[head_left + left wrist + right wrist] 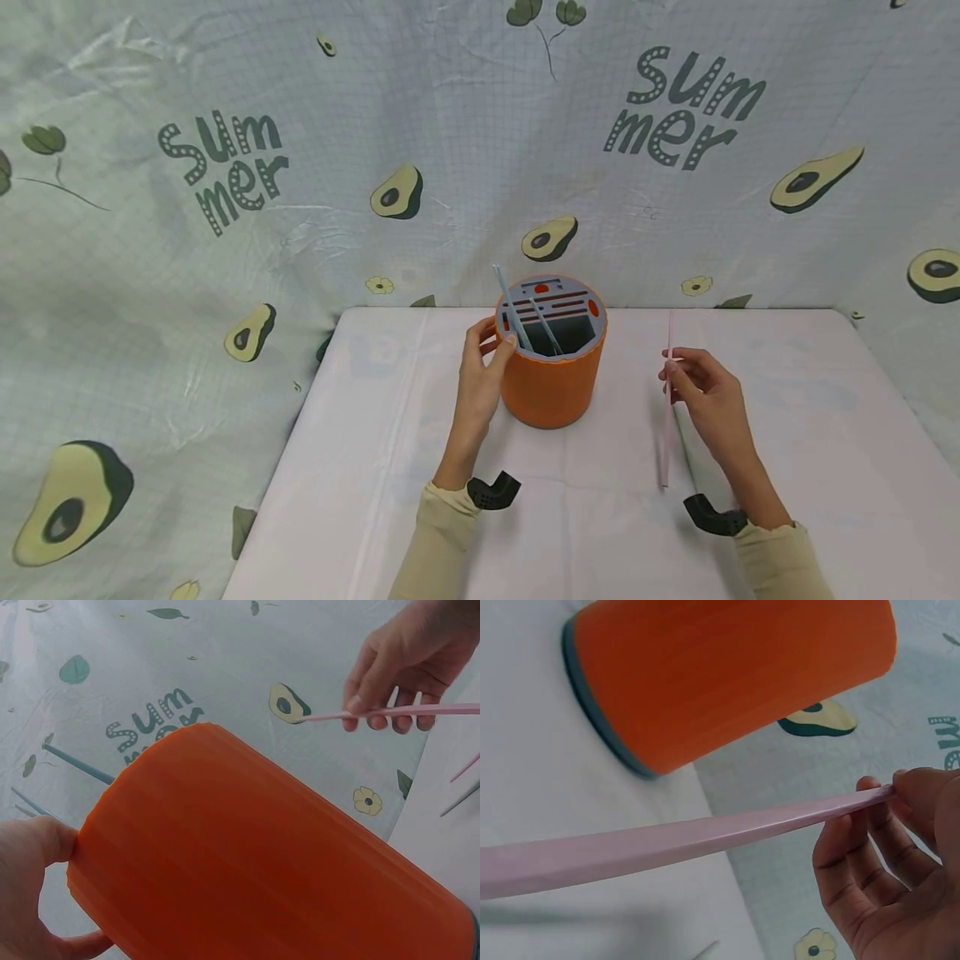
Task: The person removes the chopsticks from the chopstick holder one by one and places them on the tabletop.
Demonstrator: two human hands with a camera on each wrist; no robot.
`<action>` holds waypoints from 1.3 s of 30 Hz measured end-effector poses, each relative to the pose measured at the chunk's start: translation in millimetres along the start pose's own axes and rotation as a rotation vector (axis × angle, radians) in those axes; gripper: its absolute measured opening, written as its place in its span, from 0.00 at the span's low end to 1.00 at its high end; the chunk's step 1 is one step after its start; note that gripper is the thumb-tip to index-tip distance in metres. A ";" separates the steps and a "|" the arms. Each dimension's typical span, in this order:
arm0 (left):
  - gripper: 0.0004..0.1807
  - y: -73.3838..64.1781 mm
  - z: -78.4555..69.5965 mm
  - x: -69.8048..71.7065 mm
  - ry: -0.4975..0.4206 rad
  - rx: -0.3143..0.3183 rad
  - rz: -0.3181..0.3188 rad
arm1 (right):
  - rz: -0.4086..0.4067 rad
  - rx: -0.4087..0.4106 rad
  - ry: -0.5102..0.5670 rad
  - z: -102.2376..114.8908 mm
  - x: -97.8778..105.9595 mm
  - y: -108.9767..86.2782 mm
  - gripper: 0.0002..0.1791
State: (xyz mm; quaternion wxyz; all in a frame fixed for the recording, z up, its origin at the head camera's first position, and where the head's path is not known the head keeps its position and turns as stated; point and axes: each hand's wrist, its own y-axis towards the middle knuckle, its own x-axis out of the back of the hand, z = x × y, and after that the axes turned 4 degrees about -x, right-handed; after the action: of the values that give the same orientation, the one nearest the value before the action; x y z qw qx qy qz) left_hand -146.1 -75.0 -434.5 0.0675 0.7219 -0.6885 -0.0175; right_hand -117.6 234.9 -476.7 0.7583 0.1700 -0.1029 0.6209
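An orange round utensil holder (547, 392) with a grey slotted top stands upright on the table. My left hand (480, 379) grips its left side, with the thumb at the top rim. Two pale blue chopsticks (513, 310) lean in the large opening of the holder. To the right of it, my right hand (705, 396) pinches a pink chopstick (705, 834) between thumb and fingers, close to its thin end. The thick end points down toward the table's near side. Beneath that hand lies a grey-green chopstick (687, 450), partly hidden.
The white-covered table (600, 525) reaches back to a hanging sheet (465, 108) printed with avocados and lettering. On the table near the right hand, the left wrist view shows the end of another pink stick (465, 768) beside a grey-green one (459, 799).
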 end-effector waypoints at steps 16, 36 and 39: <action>0.31 0.6 2.2 -1.3 -0.005 0.008 -0.002 | 0.162 -0.108 -0.060 -22.2 -12.9 -3.3 0.20; 0.31 -0.5 2.1 0.5 0.001 0.001 -0.007 | 0.161 -0.149 -0.347 -28.8 -34.1 -11.3 0.20; 0.31 -0.3 2.1 -0.2 0.001 0.002 -0.005 | 0.159 -0.151 -0.378 -31.6 -35.3 -11.6 0.19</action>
State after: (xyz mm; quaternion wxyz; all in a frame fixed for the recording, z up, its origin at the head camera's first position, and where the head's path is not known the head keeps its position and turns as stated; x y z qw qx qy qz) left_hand -146.1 -75.0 -436.6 0.0671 0.7237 -0.6866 -0.0165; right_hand -115.4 213.1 -520.2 0.6849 0.2174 -0.3024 0.6263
